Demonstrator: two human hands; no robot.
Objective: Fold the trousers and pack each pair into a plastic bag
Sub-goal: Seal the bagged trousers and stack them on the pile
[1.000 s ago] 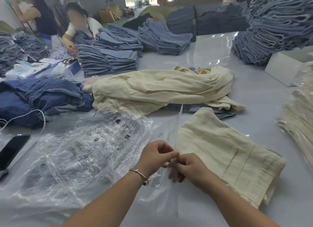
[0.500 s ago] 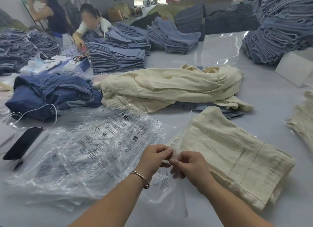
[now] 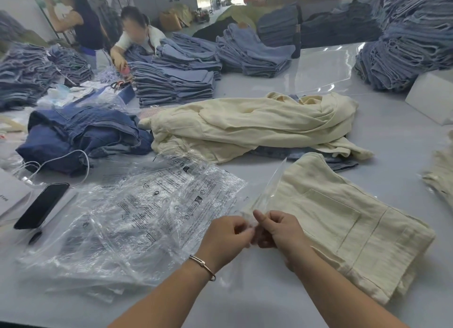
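A folded pair of cream trousers (image 3: 343, 220) lies on the grey table (image 3: 257, 303) at the right front. My left hand (image 3: 225, 239) and my right hand (image 3: 279, 229) meet just left of it, both pinching the edge of one clear plastic bag (image 3: 267, 190) that stands up thinly between them and the trousers. A loose stack of printed clear bags (image 3: 137, 212) spreads out to the left. Behind, a heap of unfolded cream trousers (image 3: 257, 124) lies across the middle of the table.
A dark phone (image 3: 41, 205) with a white cable lies at the left, next to crumpled dark blue jeans (image 3: 81, 134). Stacks of folded blue jeans (image 3: 176, 82) fill the back and right. Two people work at the far left. A white box (image 3: 431, 95) sits at the right.
The view has shifted a little to the left. My hands stay together on the bag's edge, and my right thumb now points up as the fingers work the plastic.
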